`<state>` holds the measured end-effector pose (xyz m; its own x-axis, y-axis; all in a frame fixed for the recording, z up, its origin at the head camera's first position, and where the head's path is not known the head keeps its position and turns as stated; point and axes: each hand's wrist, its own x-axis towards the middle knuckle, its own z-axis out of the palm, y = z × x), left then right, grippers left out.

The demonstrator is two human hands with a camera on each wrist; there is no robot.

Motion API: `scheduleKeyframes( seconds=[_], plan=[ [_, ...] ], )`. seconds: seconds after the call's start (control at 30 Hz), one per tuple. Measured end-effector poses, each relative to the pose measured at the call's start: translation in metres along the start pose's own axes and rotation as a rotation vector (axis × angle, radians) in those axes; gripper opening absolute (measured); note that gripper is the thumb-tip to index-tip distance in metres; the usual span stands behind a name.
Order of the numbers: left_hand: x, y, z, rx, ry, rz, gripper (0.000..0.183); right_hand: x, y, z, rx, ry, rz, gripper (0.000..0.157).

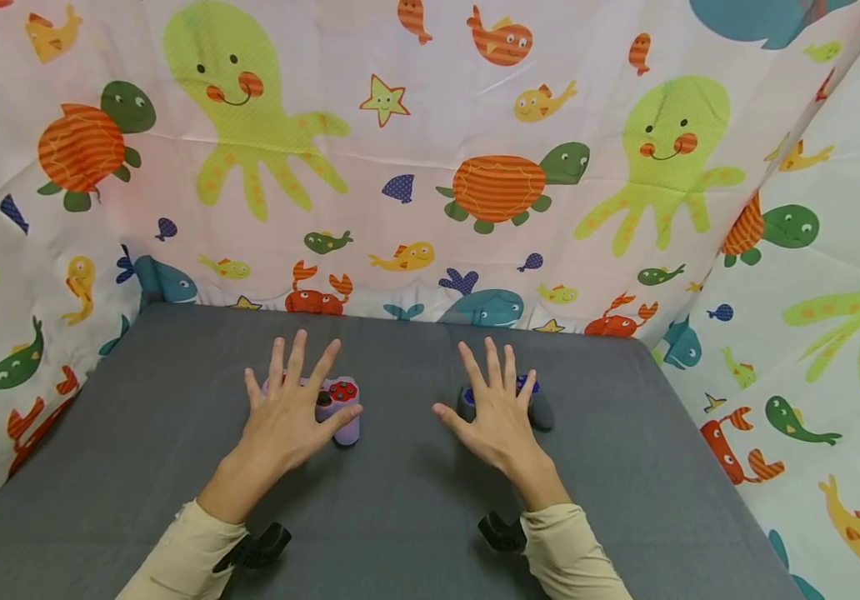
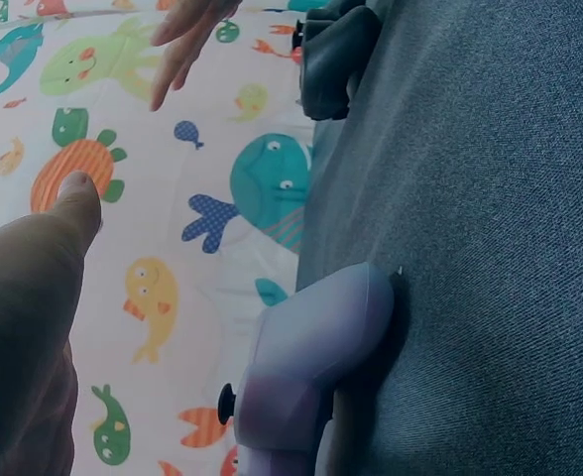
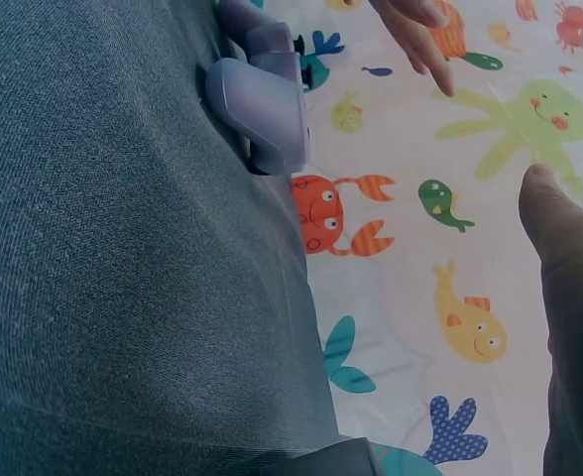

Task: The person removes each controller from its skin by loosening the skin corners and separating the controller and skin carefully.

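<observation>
My left hand [image 1: 285,421] hovers with spread fingers over a lilac game controller [image 1: 347,423] that has red buttons. The hand hides much of that controller in the head view; in the left wrist view its lilac grip [image 2: 321,327] and a black thumbstick show, below the thumb [image 2: 73,213]. My right hand [image 1: 497,417], fingers also spread, is above a dark grey game controller [image 1: 542,410] with blue buttons, partly covered by the hand. Both controllers lie on the grey tabletop, and neither hand holds anything.
A grey cloth-covered table [image 1: 400,517] stretches under both arms. Behind it and at the sides hangs a white curtain [image 1: 430,50] printed with sea animals. A black wrist mount [image 1: 257,547] sits on the left forearm, another black mount [image 1: 501,532] on the right.
</observation>
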<state>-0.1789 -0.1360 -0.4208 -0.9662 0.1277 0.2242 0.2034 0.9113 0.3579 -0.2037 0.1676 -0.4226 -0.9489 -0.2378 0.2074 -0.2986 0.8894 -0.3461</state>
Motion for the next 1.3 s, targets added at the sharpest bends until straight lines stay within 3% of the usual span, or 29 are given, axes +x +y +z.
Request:
scheduleKeyframes(
  seconds=[0.23, 0.4, 0.53, 0.73, 0.97, 1.13, 1.3],
  plan=[
    [0.0, -0.004, -0.004, -0.01, -0.004, -0.016, 0.094, -0.001, -0.004, 0.003, 0.004, 0.016, -0.019, 0.094],
    [0.002, -0.01, -0.012, -0.066, -0.044, -0.031, 0.092, -0.002, -0.011, 0.007, 0.082, -0.004, -0.088, 0.093],
    [0.002, -0.016, -0.023, -0.108, -0.077, -0.043, 0.092, -0.002, -0.018, 0.011, 0.228, -0.075, -0.135, 0.09],
    [0.005, -0.03, -0.035, -0.142, -0.101, -0.059, 0.095, -0.002, -0.029, 0.019, 0.539, -0.237, -0.188, 0.085],
    [0.009, -0.052, -0.041, -0.201, -0.192, -0.129, 0.089, 0.001, -0.041, 0.028, 0.839, -0.429, -0.216, 0.076],
    [0.012, -0.065, -0.039, -0.223, -0.262, -0.161, 0.089, 0.002, -0.044, 0.034, 0.907, -0.512, -0.174, 0.073],
    [0.011, -0.077, -0.035, -0.244, -0.301, -0.144, 0.083, 0.006, -0.049, 0.04, 0.915, -0.556, -0.09, 0.069]
  ],
)
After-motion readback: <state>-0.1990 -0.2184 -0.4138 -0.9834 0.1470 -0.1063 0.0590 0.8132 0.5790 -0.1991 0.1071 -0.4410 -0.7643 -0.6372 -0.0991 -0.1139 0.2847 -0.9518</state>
